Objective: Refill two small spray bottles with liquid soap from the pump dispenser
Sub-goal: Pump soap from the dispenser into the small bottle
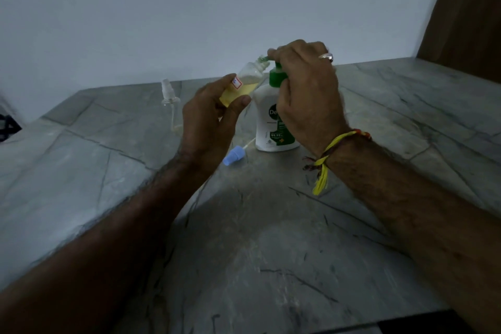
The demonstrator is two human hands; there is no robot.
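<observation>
1. Filling is under way: left hand (pixel 208 114), fingers curled, holds the tilted spray bottle (pixel 241 84), neck at the nozzle.
2. Right hand (pixel 306 89) covers the pump dispenser (pixel 271 127), pressing its head, at 12 o'clock on the surface (pixel 271 238).
3. Next, likely: more steady pumps, mouth kept aligned.
4. Blue sprayer cap (pixel 233 156) lies at the dispenser's 8 o'clock; second bottle (pixel 169 97) waits at 9.

Grey marble counter (pixel 393 106) w/ dispenser (pixel 271 127), blue cap (pixel 234 155), clear sprayer (pixel 169 97)

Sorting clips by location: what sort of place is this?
Likely a home counter, perhaps kitchen or bathroom: a grey stone slab, plain wall, and a soap dispenser standing on it.
</observation>
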